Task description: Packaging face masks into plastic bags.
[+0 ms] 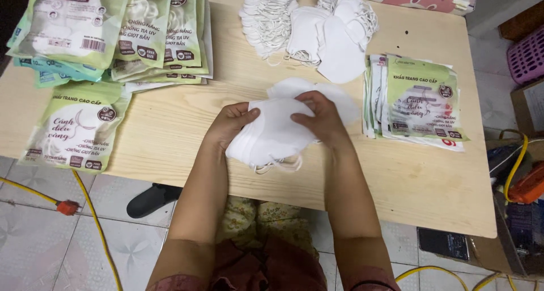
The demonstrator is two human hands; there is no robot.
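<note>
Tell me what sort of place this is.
Probably a home packing spot: a low wooden table on a tiled floor, loose white face masks, and green pouches.

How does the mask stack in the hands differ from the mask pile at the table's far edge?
The held mask stack is squared up, gripped on both sides by the left hand and right hand; the far mask pile lies loose, fanned and untouched. The held stack is smaller and sits nearer the person. Both are white masks with ear loops.
</note>
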